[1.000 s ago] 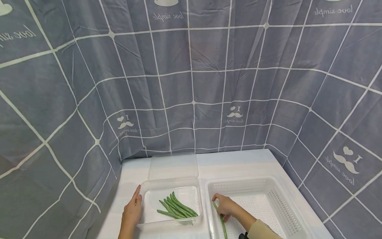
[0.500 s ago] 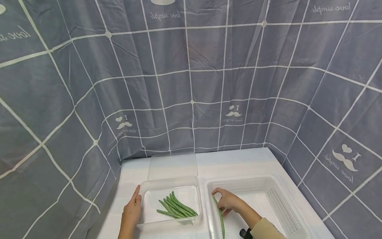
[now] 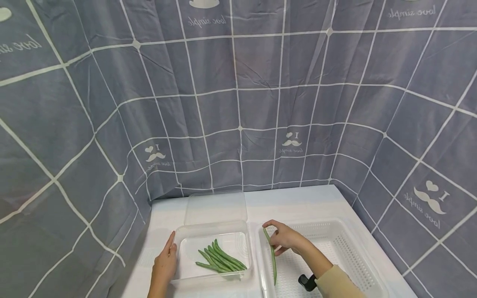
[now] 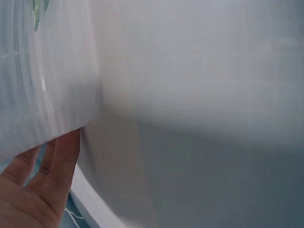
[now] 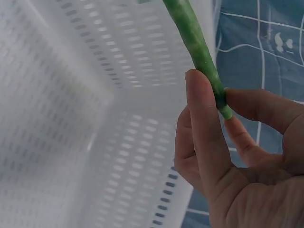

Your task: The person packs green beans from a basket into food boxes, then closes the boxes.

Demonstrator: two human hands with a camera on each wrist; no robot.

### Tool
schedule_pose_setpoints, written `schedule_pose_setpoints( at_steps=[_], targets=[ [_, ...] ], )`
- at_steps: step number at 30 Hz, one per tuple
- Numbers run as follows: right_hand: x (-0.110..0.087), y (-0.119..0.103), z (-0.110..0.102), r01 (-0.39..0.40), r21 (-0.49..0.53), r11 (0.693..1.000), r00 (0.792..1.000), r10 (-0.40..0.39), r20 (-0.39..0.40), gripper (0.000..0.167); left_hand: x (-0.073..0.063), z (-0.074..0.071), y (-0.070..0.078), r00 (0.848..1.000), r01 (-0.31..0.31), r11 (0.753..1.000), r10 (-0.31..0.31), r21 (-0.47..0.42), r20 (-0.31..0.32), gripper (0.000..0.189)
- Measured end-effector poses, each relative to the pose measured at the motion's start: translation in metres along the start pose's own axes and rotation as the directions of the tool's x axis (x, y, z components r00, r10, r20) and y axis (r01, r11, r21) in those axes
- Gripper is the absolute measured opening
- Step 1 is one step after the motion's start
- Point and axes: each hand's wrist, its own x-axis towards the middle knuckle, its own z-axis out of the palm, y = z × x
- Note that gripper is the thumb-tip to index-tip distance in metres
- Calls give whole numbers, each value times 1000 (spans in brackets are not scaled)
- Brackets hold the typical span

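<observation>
A single green bean hangs over the left side of the white perforated basket. My right hand pinches it near one end between thumb and fingers, as the right wrist view shows with the same bean. Several more green beans lie bunched inside a clear plastic container left of the basket. At that container's left side my left hand rests with its fingers extended. In the left wrist view, those fingers touch the container's wall.
Behind the container a clear flat lid lies on the white table. Grey curtains with white grid lines enclose the back and both sides. A black wrist camera sits by the right sleeve.
My right hand has moved up and away with the green bean, so more of the bean shows over the basket. My left hand and the bunch of beans stay where they were.
</observation>
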Motion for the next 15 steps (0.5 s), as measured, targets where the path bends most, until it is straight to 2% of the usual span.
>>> schedule_pose_setpoints(
  at_steps=[9,15],
  targets=[
    [9,-35,-3,76,25,997,996,-77,34,65,3,3,-4,1000,7,1000,-8,-14,-18,55],
    [18,-58,3,114,30,993,990,-116,74,65,3,4,-6,1000,-1,1000,1,-23,-13,55]
  ],
)
